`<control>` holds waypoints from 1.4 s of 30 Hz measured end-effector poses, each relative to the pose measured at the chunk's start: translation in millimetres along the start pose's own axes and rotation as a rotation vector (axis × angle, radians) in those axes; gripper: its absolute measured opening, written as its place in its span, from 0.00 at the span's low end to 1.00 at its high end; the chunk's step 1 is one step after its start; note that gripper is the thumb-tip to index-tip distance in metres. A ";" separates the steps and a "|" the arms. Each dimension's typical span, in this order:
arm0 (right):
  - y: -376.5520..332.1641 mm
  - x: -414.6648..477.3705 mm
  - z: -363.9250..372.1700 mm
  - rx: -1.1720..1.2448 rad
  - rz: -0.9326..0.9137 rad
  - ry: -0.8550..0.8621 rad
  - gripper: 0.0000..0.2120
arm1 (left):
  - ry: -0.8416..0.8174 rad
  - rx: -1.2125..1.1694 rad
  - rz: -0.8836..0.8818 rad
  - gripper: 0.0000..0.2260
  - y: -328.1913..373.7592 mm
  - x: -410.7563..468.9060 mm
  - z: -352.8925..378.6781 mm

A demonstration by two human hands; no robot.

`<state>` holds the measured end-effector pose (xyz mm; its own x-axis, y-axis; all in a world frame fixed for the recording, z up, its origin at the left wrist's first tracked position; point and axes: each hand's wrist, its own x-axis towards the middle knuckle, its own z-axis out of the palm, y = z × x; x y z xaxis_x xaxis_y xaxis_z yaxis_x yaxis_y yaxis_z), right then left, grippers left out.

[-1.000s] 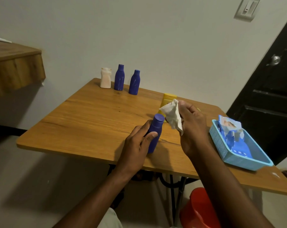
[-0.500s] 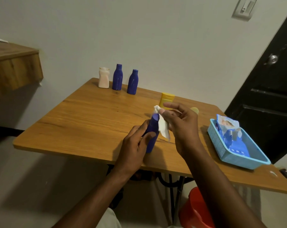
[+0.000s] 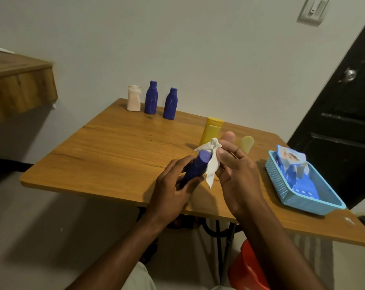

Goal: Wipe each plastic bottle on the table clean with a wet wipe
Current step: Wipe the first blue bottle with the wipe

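The seemingly light, stiff blue bottle (image 3: 197, 165) is gripped mid-body by the left hand (image 3: 169, 193), the limp wet wipe (image 3: 212, 171) pinched by the right hand (image 3: 238, 178).

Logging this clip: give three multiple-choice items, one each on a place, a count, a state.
1. Where is the blue-and-white wet-wipe pack? A in the light-blue plastic mesh basket; B on the floor; C beside the far bottles.
2. How many dark-blue plastic bottles show? A two; B three; C five.
3. The nearest dark-blue bottle is: A standing untouched; B held tilted in the left hand; C lying flat.
A: pack sits in basket. B: two far, one held. B: left fingers curl round it; right hand pinches the white wet wipe.
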<state>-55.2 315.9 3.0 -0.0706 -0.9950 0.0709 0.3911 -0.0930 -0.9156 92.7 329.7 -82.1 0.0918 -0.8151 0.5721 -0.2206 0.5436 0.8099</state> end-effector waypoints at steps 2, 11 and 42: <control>-1.8 -4.5 -1.7 0.043 0.002 0.007 0.12 | 0.015 -0.016 0.020 0.23 0.2 -0.6 0.8; 1.2 -20.6 -9.2 -0.380 -0.359 -0.101 0.05 | 0.028 0.001 0.065 0.22 -4.2 -0.7 1.5; 60.0 -11.0 -25.3 -0.913 -0.372 -0.243 0.16 | 0.190 -0.486 -0.386 0.19 4.4 13.0 -11.1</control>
<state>-54.2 322.2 -62.8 0.1831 -0.8987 0.3986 -0.4750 -0.4358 -0.7645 103.6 323.7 -69.6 0.2564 -0.9445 0.2055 0.3228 0.2840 0.9028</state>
